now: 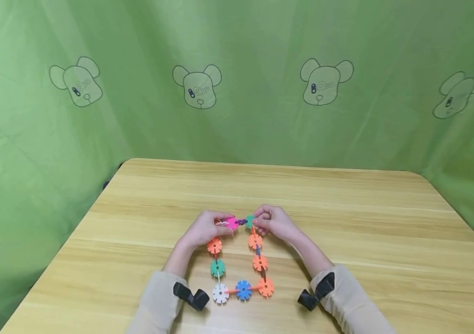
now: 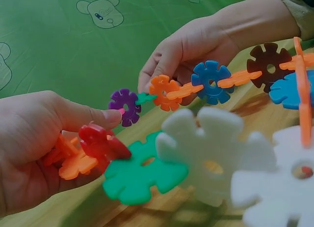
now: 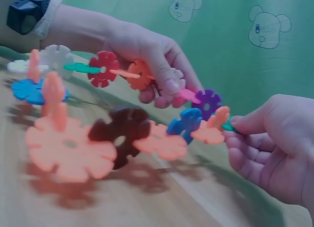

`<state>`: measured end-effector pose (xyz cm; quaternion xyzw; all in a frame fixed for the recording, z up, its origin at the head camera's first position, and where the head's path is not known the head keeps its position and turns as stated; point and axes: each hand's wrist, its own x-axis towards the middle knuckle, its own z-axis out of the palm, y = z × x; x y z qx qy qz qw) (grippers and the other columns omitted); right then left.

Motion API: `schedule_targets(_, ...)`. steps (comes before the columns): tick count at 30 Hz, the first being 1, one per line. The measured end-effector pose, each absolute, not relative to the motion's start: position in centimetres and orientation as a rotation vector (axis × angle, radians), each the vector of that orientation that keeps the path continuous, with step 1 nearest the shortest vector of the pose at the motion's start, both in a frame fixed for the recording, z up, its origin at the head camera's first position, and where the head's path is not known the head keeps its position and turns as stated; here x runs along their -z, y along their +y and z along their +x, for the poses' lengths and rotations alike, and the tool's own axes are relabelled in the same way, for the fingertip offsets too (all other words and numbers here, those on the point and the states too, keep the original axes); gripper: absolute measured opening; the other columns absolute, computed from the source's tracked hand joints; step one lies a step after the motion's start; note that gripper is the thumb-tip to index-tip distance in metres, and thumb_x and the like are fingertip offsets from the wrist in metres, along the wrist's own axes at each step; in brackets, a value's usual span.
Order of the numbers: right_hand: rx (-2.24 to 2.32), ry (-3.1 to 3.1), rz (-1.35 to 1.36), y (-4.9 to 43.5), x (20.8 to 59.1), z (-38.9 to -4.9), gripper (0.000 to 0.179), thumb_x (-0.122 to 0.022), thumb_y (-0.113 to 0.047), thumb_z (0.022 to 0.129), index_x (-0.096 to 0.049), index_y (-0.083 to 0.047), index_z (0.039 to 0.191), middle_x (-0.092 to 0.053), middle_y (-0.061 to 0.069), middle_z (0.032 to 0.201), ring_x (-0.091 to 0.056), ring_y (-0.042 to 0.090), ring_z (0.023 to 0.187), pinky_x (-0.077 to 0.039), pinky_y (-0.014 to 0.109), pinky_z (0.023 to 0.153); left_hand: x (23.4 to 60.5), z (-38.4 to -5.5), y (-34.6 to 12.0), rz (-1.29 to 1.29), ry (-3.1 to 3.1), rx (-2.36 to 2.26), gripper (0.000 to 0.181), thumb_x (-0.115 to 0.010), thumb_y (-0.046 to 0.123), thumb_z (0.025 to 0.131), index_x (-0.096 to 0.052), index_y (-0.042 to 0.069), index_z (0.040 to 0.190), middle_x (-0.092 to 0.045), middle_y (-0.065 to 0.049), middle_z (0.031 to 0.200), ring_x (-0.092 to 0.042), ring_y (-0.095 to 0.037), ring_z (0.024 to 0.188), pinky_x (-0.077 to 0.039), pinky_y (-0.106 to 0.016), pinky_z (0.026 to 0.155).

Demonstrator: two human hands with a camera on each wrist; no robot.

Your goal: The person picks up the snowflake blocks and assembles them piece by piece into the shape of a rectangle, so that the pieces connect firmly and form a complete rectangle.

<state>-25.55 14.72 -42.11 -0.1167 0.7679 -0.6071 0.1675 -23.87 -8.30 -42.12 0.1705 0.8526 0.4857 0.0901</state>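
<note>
A closed, roughly rectangular loop of notched plastic snowflake discs lies before me, with flat discs and upright ones slotted together. My left hand point(image 1: 204, 229) pinches the pink disc point(image 1: 232, 223) at the far left corner. Across from it, thumb and fingers of my right hand point(image 1: 278, 223) hold the green disc point(image 1: 250, 221) at the far right corner. Between these two stands a purple disc point(image 3: 207, 103). Orange discs point(image 1: 259, 263), with blue and brown ones between them, run down the right side. A white disc point(image 1: 220, 294) and a blue disc point(image 1: 243, 290) form the near side.
The wooden table point(image 1: 345, 199) extends around the loop on all sides. Green curtains point(image 1: 253, 130) with bear-head prints hang behind and beside it. Each sleeve carries a black wrist strap point(image 1: 191, 297) near the loop's near corners.
</note>
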Motion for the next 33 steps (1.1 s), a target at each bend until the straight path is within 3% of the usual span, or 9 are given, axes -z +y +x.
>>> schedule_targets(3,1.795,2.157,-0.315,14.4,42.3,-25.4,0.014,-0.055,0.005,0.087,-0.051,0.009,0.100,-0.061,0.008,0.074,-0.057,0.015,0.062,-0.052,0.024,0.059,42.0,-23.8,-8.4,0.499,2.520,-1.457,0.042,-0.072,0.019,0.080,-0.063,0.008,0.120,-0.060,-0.013,0.121,-0.054,-0.017,0.079,-0.045,-0.038,0.083)
schedule_targets(6,1.845,2.137,-0.311,14.2,42.5,-25.3,0.014,-0.055,0.007,0.087,-0.050,0.010,0.099,-0.061,0.008,0.073,-0.056,0.015,0.063,-0.051,0.024,0.059,41.9,-23.8,-8.4,0.504,2.517,-1.449,0.042,-0.072,0.017,0.080,-0.062,0.007,0.120,-0.060,-0.013,0.120,-0.053,-0.015,0.076,-0.045,-0.037,0.083)
schedule_targets(13,1.863,2.143,-0.317,14.0,42.6,-25.2,0.013,-0.057,0.006,0.085,-0.051,0.009,0.096,-0.059,0.007,0.072,-0.055,0.015,0.062,-0.051,0.024,0.059,41.9,-23.8,-8.3,0.538,2.508,-1.452,0.043,-0.072,0.017,0.080,-0.062,0.005,0.120,-0.061,-0.014,0.119,-0.057,-0.019,0.083,-0.046,-0.039,0.084)
schedule_targets(17,1.832,2.186,-0.310,14.1,42.5,-25.4,0.015,-0.058,0.003,0.086,-0.053,0.008,0.098,-0.059,0.007,0.071,-0.055,0.015,0.062,-0.051,0.025,0.059,42.2,-23.9,-8.3,0.549,2.512,-1.457,0.043,-0.072,0.021,0.080,-0.063,0.008,0.120,-0.060,-0.013,0.120,-0.057,-0.021,0.101,-0.044,-0.041,0.089)
schedule_targets(21,1.760,2.257,-0.340,14.5,42.2,-25.5,0.019,-0.060,-0.002,0.087,-0.056,0.008,0.102,-0.061,0.008,0.073,-0.057,0.016,0.063,-0.052,0.027,0.060,42.1,-23.9,-8.5,0.569,2.509,-1.462,0.043,-0.071,0.026,0.082,-0.063,0.009,0.120,-0.061,-0.011,0.118,-0.056,-0.023,0.104,-0.044,-0.042,0.090)
schedule_targets(33,1.542,2.343,-0.484,17.9,41.5,-21.8,0.041,-0.060,-0.016,0.090,-0.050,0.010,0.119,-0.063,0.016,0.091,-0.060,0.026,0.074,-0.053,0.035,0.065,42.3,-23.9,-8.8,0.572,2.492,-1.469,0.045,-0.069,0.026,0.083,-0.060,0.007,0.122,-0.063,-0.003,0.095,-0.055,-0.016,0.082,-0.047,-0.032,0.073)
